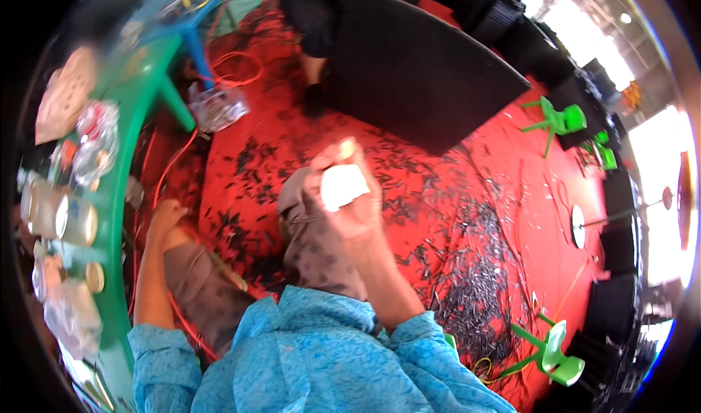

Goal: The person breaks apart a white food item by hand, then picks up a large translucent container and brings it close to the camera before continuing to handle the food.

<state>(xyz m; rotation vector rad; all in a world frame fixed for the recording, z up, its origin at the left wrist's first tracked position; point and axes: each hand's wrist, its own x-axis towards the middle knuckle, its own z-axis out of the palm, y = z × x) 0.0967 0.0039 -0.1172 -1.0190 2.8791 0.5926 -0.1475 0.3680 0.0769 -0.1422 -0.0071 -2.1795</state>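
In front of me, over my right leg, my right hand (361, 212) is raised with the palm up. It holds a small, glaring white piece (343, 186), too washed out to tell its kind. Fingers curl along the piece's left and upper edges. My left hand (168, 214) is down beside my left knee, close to the green table's edge. Its fingers are blurred, and I make out nothing in them. Brown patterned trousers (321, 256) cover my legs.
A green table (120, 194) on the left bears jars (51, 212) and plastic bags (95, 135). Dark scraps (475, 289) litter the red floor. A large black panel (423, 70) stands ahead. Green chairs (558, 354) are at the right; an orange cable (171, 168) trails along the left.
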